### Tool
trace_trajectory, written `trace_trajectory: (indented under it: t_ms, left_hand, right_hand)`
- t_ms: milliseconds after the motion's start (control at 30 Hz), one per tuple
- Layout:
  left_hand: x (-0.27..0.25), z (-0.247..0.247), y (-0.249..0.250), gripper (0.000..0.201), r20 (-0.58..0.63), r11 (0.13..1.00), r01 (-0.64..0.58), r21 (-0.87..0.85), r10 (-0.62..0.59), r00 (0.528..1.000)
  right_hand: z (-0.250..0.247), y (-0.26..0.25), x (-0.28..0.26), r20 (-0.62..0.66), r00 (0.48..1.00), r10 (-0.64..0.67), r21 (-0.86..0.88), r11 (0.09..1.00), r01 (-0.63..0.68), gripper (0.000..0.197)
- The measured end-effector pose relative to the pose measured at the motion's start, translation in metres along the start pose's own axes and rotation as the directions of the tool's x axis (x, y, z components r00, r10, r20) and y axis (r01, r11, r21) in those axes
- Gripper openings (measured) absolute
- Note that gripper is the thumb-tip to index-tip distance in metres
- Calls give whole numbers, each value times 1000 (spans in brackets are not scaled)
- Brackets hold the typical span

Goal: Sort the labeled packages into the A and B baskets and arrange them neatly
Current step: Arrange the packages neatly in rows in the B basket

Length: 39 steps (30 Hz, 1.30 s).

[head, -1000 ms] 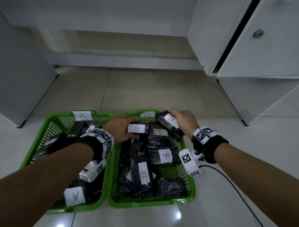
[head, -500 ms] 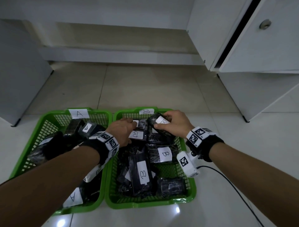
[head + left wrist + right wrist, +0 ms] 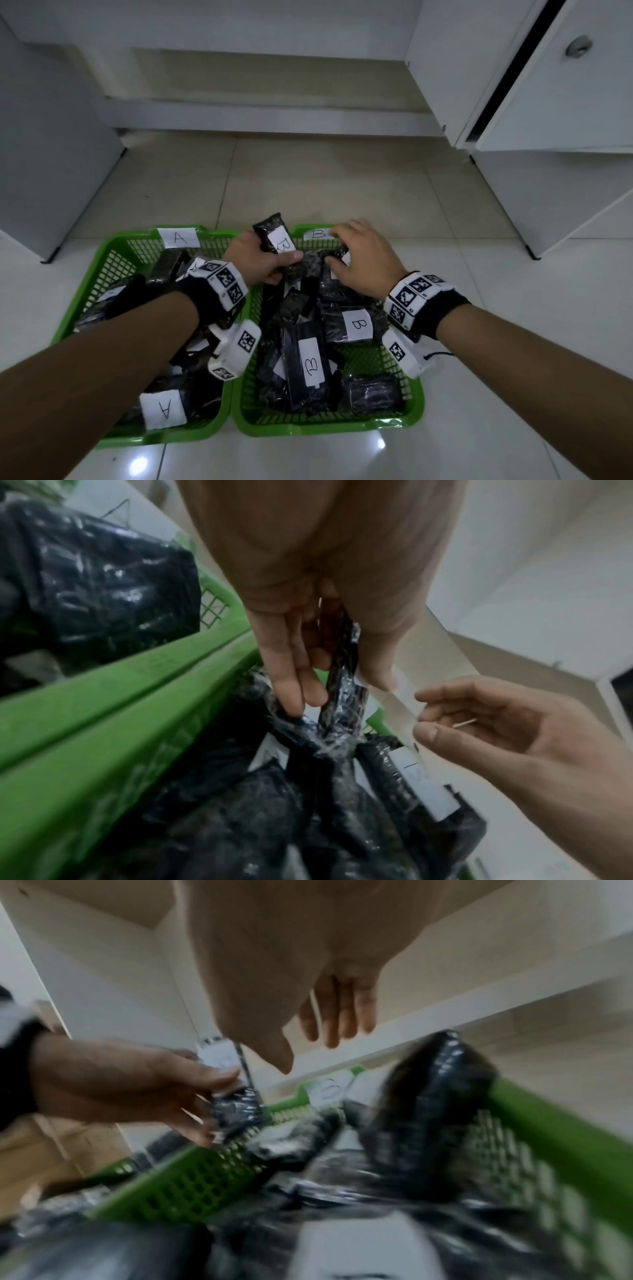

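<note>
Two green baskets stand side by side on the floor: basket A (image 3: 113, 246) on the left, basket B (image 3: 416, 397) on the right, both holding several black wrapped packages with white letter labels. My left hand (image 3: 263, 260) grips a black package labeled B (image 3: 275, 238) and holds it upright over the far left corner of basket B. In the left wrist view its fingers (image 3: 294, 674) curl round that package (image 3: 342, 696). My right hand (image 3: 359, 260) hovers over the far end of basket B, its fingers (image 3: 335, 1020) relaxed and holding nothing.
A grey cabinet (image 3: 51, 154) stands at the left and white cabinets (image 3: 565, 102) with an open door at the right. A low step (image 3: 274, 116) runs along the back. Pale floor tiles (image 3: 325, 181) lie beyond the baskets. A black cable (image 3: 438, 354) trails from my right wrist.
My left hand has lifted a B package upright out of basket B. My right hand has let go of the package it held and now hovers over the basket's far end.
</note>
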<state>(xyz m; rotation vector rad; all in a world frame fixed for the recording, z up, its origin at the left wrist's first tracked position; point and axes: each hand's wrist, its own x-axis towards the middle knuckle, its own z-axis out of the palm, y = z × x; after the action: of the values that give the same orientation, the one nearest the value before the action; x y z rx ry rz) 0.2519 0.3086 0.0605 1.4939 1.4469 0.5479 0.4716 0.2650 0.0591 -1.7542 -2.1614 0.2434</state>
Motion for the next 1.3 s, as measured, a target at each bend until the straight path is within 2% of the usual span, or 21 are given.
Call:
trace_trajectory:
  t_ms: [67,133,233,367,433,467,500,567,600,700,767,900,1000,1067,1200,1300]
  left_hand:
    - [-2,3,7,32,59,974,94,-207,-84,995]
    - [-4,6,15,33,141,926,167,-339,-126,982]
    - [-7,8,16,37,208,906,214,-365,-145,967]
    - [-11,8,9,34,273,924,209,-321,-122,954]
    - [-12,9,7,21,262,968,167,-185,-115,958]
    - [-12,10,5,13,236,992,120,-48,-106,966]
    - [-11,11,3,9,218,986,54,158,-88,972]
    - [-12,17,-1,15,216,839,-62,540,-67,974]
    - [-13,22,-5,23,217,773,-87,628,-66,974]
    - [-19,38,-13,41,212,700,-106,706,-66,975]
    - [-22,44,-14,40,207,682,-109,724,-63,976]
    - [-19,36,-8,24,213,736,-3,677,-192,958]
    - [-19,23,-4,16,220,844,152,515,-302,928]
    - [-22,10,1,17,219,880,227,417,-340,914]
    - [-29,-21,5,23,177,918,303,256,-353,919]
    - [-35,-42,8,18,45,930,263,256,-284,958]
  right_hand:
    - [1,-20,3,16,999,-38,148,988,35,57]
    - [7,-32,7,1,998,-64,196,979,62,48]
    - [8,-32,11,-26,998,-54,203,977,58,33]
    - [11,-21,7,48,999,1,241,970,-12,36]
    - [16,-16,4,62,997,40,252,966,-54,38]
    - [17,-13,2,56,995,77,263,961,-89,36]
    - [17,-9,1,56,991,119,272,954,-129,32]
    - [17,-4,-2,71,983,167,285,941,-180,24]
    - [17,-3,-3,74,982,173,295,937,-187,23]
    - [18,-1,-4,74,981,178,321,927,-193,25]
    - [18,-1,-3,81,980,182,329,923,-199,25]
    - [17,-1,-2,98,973,208,328,916,-229,29]
    - [15,-3,-3,96,975,200,301,928,-220,27]
    - [16,-6,-4,113,980,167,250,949,-190,28]
    - [19,-21,-4,184,982,26,54,998,-37,29]
    - [17,-33,1,245,969,-39,-71,996,58,26]
